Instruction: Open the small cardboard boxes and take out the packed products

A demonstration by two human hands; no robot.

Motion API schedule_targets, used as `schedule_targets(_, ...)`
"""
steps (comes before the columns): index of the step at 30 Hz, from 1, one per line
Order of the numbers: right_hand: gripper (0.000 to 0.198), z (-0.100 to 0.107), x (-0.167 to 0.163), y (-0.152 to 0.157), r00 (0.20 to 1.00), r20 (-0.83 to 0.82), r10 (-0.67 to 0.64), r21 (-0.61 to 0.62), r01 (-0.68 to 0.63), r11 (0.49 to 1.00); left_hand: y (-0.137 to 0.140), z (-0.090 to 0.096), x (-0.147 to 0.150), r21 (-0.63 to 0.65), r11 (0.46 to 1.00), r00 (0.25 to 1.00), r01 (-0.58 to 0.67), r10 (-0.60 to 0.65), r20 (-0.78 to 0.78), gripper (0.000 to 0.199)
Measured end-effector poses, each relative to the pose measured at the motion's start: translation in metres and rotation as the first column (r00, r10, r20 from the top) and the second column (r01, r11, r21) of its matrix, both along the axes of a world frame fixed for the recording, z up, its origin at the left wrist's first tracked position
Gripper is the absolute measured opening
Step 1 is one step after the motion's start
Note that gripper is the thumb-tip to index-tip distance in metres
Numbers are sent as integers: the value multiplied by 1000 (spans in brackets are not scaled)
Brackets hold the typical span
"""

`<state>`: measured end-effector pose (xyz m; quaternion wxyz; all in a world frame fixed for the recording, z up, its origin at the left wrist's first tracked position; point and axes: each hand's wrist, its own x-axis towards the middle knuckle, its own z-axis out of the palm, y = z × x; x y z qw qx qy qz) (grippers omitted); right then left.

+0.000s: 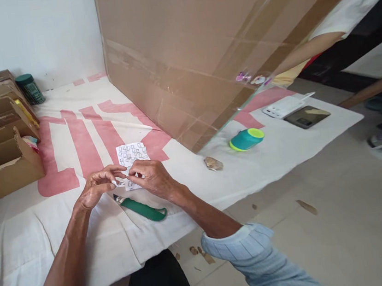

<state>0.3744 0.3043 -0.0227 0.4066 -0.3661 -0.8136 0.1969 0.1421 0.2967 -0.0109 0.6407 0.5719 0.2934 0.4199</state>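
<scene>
A white sheet of paper (131,151) with small dark box-like drawings lies on the cloth-covered table, partly hidden under my hands. Above its left edge, my left hand (95,188) pinches a small white piece of paper (115,183) between thumb and fingers. My right hand (153,177) rests over the sheet with thumb and index finger pressed together; whatever they hold is too small to make out. The fingertips of both hands nearly meet. Just below them lies a green utility knife (143,209), its blade end pointing to the upper left.
Cardboard organisers (22,161) and a dark green jar (30,89) stand at the left. A large cardboard panel (181,60) rises behind. Rightward lie a brown lump (213,163), a teal-and-yellow cylinder (246,140) and a phone (307,116). Another person's arm (305,53) shows beyond the panel.
</scene>
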Motion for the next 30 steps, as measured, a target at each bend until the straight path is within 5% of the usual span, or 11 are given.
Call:
schedule_targets(4,21,1,-1,-2,981,189,-40,176,6,984,-1,3,0,18,998,999,54,-53,-8,7)
schedule_targets(11,24,1,0,-2,948,304,-89,286,-2,958,-2,3,-1,13,997,997,75,-75,-7,9)
schedule_targets(30,18,-6,5,-3,921,343,-185,317,72,946,-11,17,12,83,995,990,-53,63,-123,4)
